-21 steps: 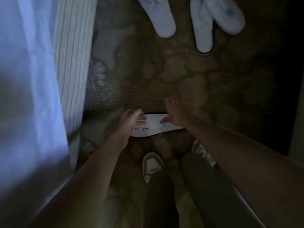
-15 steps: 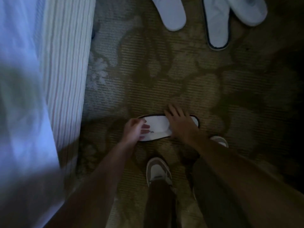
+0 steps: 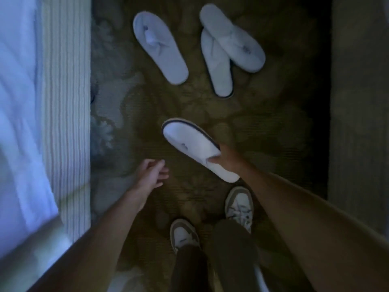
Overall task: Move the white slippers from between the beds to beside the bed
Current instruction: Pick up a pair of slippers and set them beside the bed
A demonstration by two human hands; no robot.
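Dim room, view looking down at the patterned brown carpet (image 3: pixel 263 131) between two beds. The right hand (image 3: pixel 228 158) pinches one soft white terry slipper with a dark sole edge (image 3: pixel 189 144) at its heel end, thumb on top and the other fingers underneath; it appears lifted clear of the carpet, toe pointing toward the upper left. The left hand (image 3: pixel 150 175) is empty, fingers loosely curled and slightly apart, just left of the held slipper and not touching it. Three more white slippers are on the carpet further ahead: a single one (image 3: pixel 160 47) nearer the left bed with white sheet and ribbed striped skirt (image 3: pixel 65 102), and a crossed pair (image 3: pixel 229 49) to its right, overlapping. Judgement: step in hand is carrying the first slipper off; a firmer grip nearer the middle would stop the limp toe from drooping. The free hand could collect a second slipper. Room: the carpet strip is bounded by the ribbed skirt on the left and a darker bed edge (image 3: pixel 357 123) on the right; the person's two grey-and-white sneakers (image 3: pixel 240 205) stand at the near end, so open floor lies ahead.
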